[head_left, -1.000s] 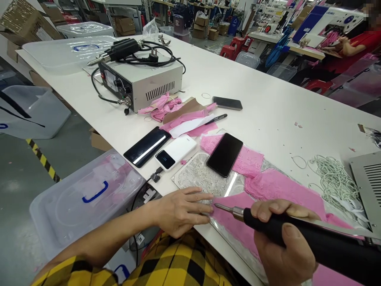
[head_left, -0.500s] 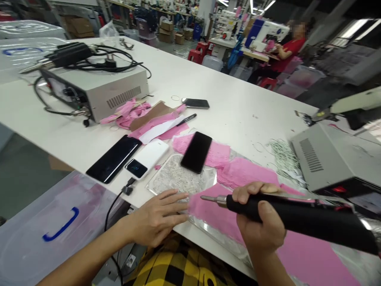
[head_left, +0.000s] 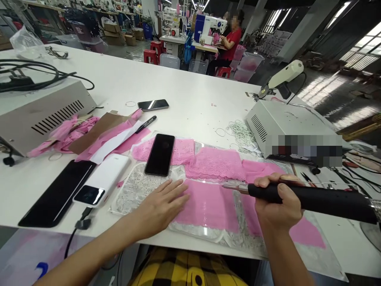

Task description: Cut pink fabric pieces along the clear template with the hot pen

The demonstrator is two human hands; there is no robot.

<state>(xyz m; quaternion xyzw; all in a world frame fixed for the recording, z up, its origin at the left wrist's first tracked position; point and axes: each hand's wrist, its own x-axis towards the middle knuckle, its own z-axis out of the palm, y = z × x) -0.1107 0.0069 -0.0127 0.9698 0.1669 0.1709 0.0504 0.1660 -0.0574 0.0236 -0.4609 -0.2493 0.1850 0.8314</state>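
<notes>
My left hand [head_left: 162, 204] lies flat, fingers spread, on the left end of a pink fabric strip [head_left: 208, 204] spread over a clear plastic sheet [head_left: 139, 188] on the white table. My right hand [head_left: 278, 204] is wrapped round a black handheld tool [head_left: 312, 198] whose metal tip [head_left: 230, 186] points left just above the pink fabric. Pink lace pieces [head_left: 214, 163] lie behind the strip. A black phone [head_left: 160, 154] rests on the lace.
A white power bank [head_left: 102, 180] and another black phone [head_left: 58, 192] lie at left. Grey control boxes stand at left [head_left: 41, 113] and right [head_left: 279, 125]. A marker [head_left: 145, 124], a third phone [head_left: 153, 105] and white elastic loops [head_left: 241, 135] lie behind. A person in red sits far back.
The view has swung to the right. My left hand has slid further onto the pink strip. The tool's tip has moved right, away from my left fingertips.
</notes>
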